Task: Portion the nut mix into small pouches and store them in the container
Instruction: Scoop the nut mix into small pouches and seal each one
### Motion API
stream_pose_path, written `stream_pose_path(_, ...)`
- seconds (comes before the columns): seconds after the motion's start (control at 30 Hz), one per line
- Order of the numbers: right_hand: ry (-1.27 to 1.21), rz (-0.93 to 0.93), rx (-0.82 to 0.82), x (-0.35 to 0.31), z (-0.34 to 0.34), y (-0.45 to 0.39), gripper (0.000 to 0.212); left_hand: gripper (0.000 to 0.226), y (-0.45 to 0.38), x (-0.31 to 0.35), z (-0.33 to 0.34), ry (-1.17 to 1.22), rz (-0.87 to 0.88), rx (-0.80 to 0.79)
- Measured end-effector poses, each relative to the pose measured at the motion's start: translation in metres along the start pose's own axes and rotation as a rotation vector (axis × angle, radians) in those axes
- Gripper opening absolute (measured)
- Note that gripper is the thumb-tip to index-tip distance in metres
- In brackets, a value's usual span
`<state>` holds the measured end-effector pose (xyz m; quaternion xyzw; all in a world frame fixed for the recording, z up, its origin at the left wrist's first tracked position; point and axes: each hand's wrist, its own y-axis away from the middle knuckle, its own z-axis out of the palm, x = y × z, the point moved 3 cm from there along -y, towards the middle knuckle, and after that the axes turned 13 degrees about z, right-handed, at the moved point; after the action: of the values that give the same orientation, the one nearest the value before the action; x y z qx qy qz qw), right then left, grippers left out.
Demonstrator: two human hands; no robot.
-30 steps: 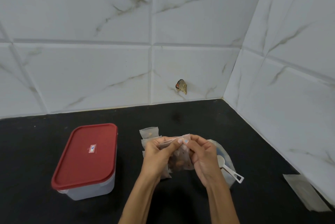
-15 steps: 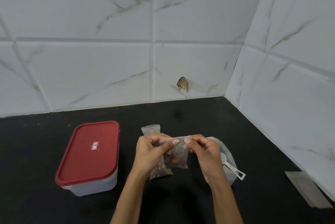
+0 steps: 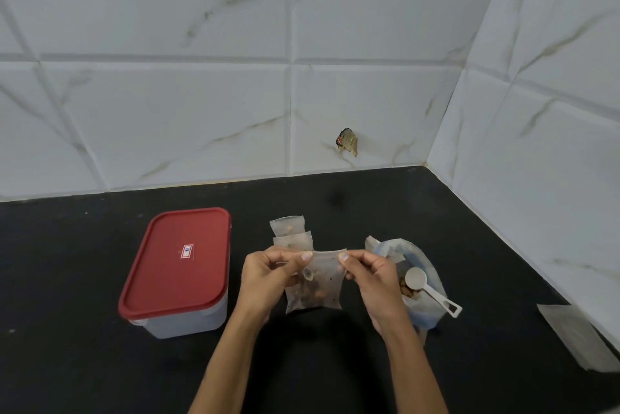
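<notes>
A small clear pouch with nuts in its lower half hangs above the black counter. My left hand pinches its top left corner and my right hand pinches its top right corner, stretching the top edge flat. Behind it lie other filled pouches, partly hidden by my left hand. The big nut mix bag lies open right of my right hand, with a white scoop resting in it. The clear container with a red lid stands shut at the left.
The black counter ends at white tiled walls behind and on the right. A stack of empty pouches lies by the right wall. A scrap of torn paper sticks to the back wall.
My hands have drawn apart along the pouch's top edge, from pinching close together to holding its two corners. The pouch now hangs stretched flat between them.
</notes>
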<state>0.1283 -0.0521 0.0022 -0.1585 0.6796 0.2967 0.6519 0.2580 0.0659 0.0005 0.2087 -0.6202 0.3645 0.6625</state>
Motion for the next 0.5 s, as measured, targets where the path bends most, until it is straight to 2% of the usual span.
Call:
stream_pose_path(0.07,0.009,0.030,-0.017,0.008,0.005,0.002,0.011,0.021,0.007,-0.007,-0.005,0.004,-0.029,0.054)
stream_pose_path(0.3,0.081,0.154,-0.008,0.035,0.017,0.008,0.012,0.022,0.029,-0.030,-0.016,0.030,-0.174,0.091)
stream_pose_path(0.43,0.151,0.211,0.034,0.051,0.017,0.005,0.011,0.027,0.032,-0.046,-0.017,-0.076,-0.186,0.099)
stream_pose_path(0.5,0.241,0.198,0.061,0.057,0.019,0.003,0.012,0.024,0.032,-0.052,-0.020,-0.216,-0.133,0.107)
